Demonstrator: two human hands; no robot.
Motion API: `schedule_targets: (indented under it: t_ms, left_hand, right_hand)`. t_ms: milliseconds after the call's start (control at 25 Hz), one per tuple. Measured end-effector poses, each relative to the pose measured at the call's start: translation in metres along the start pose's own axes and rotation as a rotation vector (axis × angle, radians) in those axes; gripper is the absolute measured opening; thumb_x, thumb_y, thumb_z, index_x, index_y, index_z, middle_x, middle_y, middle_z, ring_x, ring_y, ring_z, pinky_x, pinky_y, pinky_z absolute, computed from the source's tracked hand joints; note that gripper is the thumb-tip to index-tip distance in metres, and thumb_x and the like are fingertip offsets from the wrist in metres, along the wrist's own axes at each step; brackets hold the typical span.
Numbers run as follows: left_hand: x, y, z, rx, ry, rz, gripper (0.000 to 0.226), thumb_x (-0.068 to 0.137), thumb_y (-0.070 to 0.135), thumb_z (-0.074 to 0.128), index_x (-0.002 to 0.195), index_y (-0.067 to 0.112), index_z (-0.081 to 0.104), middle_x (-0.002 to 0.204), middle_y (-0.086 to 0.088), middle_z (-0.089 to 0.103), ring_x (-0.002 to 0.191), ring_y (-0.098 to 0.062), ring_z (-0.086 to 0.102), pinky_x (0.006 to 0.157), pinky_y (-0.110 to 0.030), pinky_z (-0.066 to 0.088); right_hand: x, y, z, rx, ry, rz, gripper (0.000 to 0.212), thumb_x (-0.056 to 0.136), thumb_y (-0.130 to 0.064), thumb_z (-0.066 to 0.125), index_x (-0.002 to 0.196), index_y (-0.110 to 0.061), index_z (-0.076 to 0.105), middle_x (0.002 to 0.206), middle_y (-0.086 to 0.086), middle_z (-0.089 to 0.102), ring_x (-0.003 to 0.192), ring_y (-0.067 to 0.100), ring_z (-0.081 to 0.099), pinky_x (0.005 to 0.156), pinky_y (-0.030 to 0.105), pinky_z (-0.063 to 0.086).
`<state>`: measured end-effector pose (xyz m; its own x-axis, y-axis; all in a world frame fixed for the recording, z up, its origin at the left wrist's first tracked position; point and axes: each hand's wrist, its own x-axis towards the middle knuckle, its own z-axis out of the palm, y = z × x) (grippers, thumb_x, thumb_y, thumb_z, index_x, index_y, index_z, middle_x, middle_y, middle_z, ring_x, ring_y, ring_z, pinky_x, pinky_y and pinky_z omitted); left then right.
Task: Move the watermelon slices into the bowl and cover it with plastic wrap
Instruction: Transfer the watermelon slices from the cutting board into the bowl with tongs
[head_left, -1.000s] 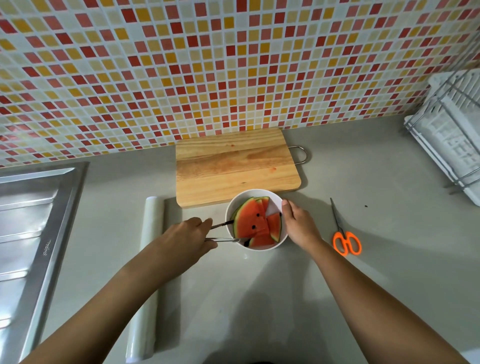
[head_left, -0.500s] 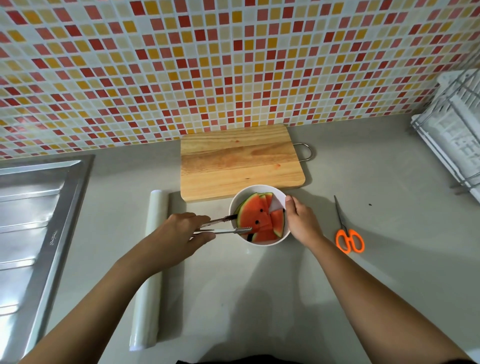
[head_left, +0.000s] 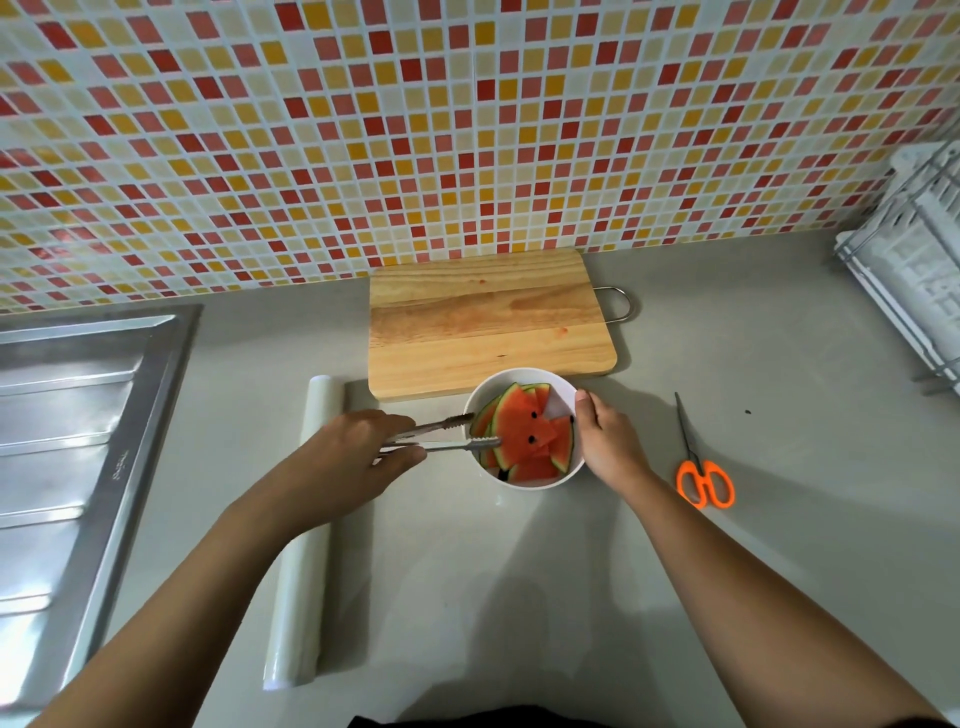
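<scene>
One grey counter (head_left: 519, 597), bowl (head_left: 530, 486) on it; sink (head_left: 78, 441) left, tiled wall (head_left: 467, 130) behind.

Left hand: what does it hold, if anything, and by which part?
The left hand grips metal tongs by their handle end; the tips reach into the bowl.

- A wooden cutting board (head_left: 488, 322) is being carried by the grey counter (head_left: 727, 571) at the back, near the tiled wall (head_left: 467, 130).
- A white bowl (head_left: 524, 486) is being supported just in front of it.
- A roll of plastic wrap (head_left: 306, 571) is being borne lengthwise to the left.
- Orange-handled scissors (head_left: 701, 467) are being carried to the right.
- A dish rack (head_left: 914, 291) and a sink (head_left: 67, 441) are being held at the ends.
</scene>
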<state>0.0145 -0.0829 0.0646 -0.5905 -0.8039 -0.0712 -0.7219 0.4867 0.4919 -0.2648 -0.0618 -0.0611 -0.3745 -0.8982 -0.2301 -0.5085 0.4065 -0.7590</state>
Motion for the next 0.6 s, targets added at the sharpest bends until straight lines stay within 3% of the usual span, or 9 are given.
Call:
schedule_targets:
  t_ms: [160,360,600]
  left_hand:
    - [-0.007,0.005,0.011,-0.025,0.008,0.031,0.033,0.091,0.029,0.058,0.120,0.012,0.061,0.100,-0.007,0.067,0.092,-0.019,0.062,0.079,-0.021,0.042]
    - [-0.019,0.013,0.027,-0.106,0.027,0.058,0.035,0.090,0.030,0.059,0.121,0.013,0.061,0.102,-0.006,0.068,0.093,-0.017,0.065,0.084,-0.028,0.048]
    - [-0.021,0.005,0.026,-0.064,0.148,0.001,0.036,0.086,0.025,0.065,0.118,0.009,0.063,0.089,-0.005,0.065,0.081,-0.018,0.065,0.072,-0.022,0.045]
  right_hand:
    - [0.000,-0.002,0.000,-0.008,0.003,0.002,0.034,0.097,-0.038,0.027,0.083,-0.020,0.052,0.082,0.008,0.060,0.081,0.028,0.053,0.067,0.032,0.034]
    - [0.000,-0.001,0.000,-0.024,0.007,0.003,0.031,0.097,-0.039,0.026,0.078,-0.025,0.047,0.082,0.008,0.061,0.080,0.028,0.053,0.067,0.032,0.033]
    - [0.001,0.000,0.000,-0.018,0.001,0.000,0.032,0.097,-0.039,0.027,0.080,-0.023,0.049,0.079,0.005,0.058,0.075,0.024,0.049,0.067,0.032,0.034]
